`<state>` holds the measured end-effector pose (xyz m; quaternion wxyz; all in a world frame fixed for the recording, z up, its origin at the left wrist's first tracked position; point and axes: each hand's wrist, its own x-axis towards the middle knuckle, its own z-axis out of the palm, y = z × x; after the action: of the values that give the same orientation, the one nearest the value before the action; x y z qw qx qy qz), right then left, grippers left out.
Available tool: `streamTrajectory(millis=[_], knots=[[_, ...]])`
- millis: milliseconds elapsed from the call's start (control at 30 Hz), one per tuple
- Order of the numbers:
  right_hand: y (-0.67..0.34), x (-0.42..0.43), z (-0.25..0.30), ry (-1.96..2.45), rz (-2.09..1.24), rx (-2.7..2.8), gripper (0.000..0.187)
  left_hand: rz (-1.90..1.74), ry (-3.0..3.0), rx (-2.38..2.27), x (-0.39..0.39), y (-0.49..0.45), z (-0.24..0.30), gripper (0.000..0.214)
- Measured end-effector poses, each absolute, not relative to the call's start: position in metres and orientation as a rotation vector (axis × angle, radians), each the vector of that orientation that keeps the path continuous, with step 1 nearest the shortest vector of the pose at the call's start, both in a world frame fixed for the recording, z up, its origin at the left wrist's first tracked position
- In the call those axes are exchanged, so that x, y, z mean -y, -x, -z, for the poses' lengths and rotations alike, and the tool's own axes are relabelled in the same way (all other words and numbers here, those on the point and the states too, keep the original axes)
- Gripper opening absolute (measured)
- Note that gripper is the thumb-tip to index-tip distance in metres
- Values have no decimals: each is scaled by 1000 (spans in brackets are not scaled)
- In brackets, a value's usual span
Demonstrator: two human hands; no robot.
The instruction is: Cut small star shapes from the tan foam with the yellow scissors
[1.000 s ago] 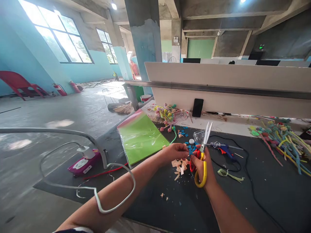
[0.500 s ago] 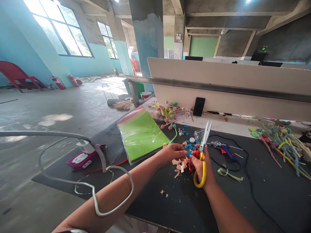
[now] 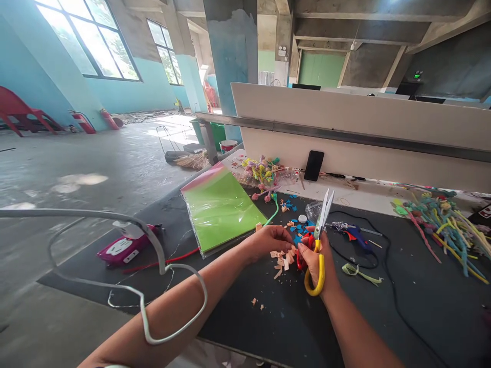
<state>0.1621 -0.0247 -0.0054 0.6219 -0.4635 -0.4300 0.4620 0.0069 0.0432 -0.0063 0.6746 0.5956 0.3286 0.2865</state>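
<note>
My right hand [image 3: 319, 258] grips a pair of scissors [image 3: 319, 240] with one yellow and one red handle, blades pointing up and slightly apart. My left hand [image 3: 270, 240] is closed in a pinch right beside it, fingertips meeting the right hand's; what it pinches is too small to make out. Below both hands lie several pale pink paper scraps [image 3: 283, 258] on the dark table [image 3: 402, 312], and small blue cut-outs [image 3: 297, 228] sit just beyond them.
A wrapped stack of green sheets [image 3: 220, 207] lies to the left. A blue glue gun [image 3: 355, 235] with black cord is to the right, a heap of coloured pipe cleaners [image 3: 445, 222] farther right. A phone [image 3: 313, 165] leans on the white divider. A white cable [image 3: 126, 286] loops over my left forearm.
The view has drifted slightly; both hands stay together over the scraps with the scissors held upright. Nothing else has visibly moved.
</note>
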Motion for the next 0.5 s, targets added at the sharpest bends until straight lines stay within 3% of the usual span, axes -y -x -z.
streamTrajectory(millis=[500], knots=[[-164, 20, 14, 1083, -1043, 1022, 41, -649, -1543, -901, -41, -18, -4, 26]])
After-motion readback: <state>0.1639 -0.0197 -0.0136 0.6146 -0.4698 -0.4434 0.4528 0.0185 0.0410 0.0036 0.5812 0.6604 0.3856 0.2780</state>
